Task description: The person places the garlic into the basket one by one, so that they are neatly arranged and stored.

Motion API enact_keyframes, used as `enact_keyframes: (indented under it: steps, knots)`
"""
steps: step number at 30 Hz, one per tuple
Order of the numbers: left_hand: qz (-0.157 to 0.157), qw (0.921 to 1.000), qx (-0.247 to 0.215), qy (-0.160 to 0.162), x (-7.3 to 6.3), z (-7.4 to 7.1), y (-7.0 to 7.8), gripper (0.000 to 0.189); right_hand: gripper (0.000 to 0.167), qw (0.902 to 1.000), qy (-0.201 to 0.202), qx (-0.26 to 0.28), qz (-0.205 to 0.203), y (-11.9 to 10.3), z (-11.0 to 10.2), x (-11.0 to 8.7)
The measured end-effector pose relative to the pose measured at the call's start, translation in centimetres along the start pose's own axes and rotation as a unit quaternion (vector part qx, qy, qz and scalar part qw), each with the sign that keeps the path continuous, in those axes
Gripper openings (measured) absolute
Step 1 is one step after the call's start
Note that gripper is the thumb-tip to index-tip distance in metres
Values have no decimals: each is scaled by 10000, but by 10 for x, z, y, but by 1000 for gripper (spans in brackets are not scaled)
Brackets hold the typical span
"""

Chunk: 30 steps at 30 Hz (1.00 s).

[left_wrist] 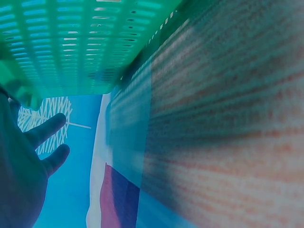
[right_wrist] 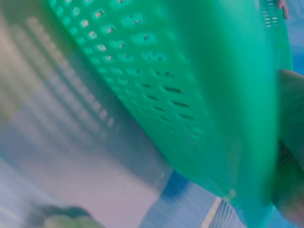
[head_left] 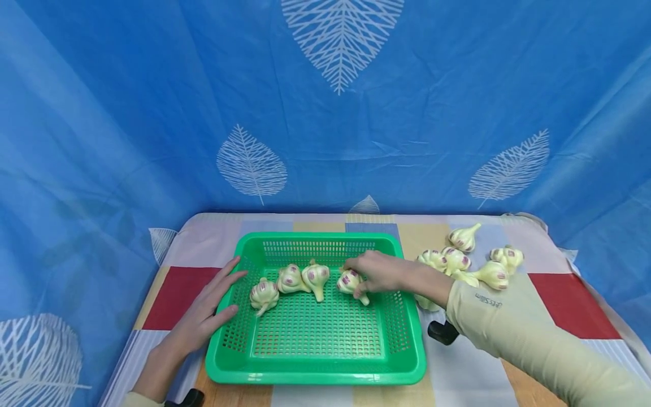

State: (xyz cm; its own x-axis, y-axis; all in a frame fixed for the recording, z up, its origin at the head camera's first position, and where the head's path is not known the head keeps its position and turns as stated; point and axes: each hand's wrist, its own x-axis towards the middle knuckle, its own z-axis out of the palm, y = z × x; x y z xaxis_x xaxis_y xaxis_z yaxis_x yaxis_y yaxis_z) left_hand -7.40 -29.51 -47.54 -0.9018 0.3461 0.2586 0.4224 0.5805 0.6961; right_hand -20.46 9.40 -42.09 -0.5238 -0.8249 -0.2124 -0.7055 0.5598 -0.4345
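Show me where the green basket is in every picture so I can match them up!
Head: the green basket is in the lower middle.
Left wrist: the green basket is at the top left, showing its holes.
Right wrist: the green basket slants from the top down toward the bottom right, partly blurred.
Shared landmark: the patchwork cloth, showing beside it in all three.

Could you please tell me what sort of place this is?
Probably a makeshift, curtained-off workspace: blue leaf-print curtains hang behind and beside a patchwork tablecloth, on which sit a green basket and loose garlic bulbs.
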Motion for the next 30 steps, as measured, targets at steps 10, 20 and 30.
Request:
enact_keyframes:
  steps: [10, 20, 30]
  knots:
    - [-37, 10000, 53, -15, -2, -1, 0, 66, 58, 9981, -463, -333, 235, -8, -2, 19]
    - [-18, 10000, 12, -29, 0, 0, 1, 67, 59, 9958, -604, -593, 349, -8, 2, 36]
    - [-44, 9999, 84, -43, 1, 0, -1, 69, 66, 9918, -453, -1164, 256, -11, 4, 35]
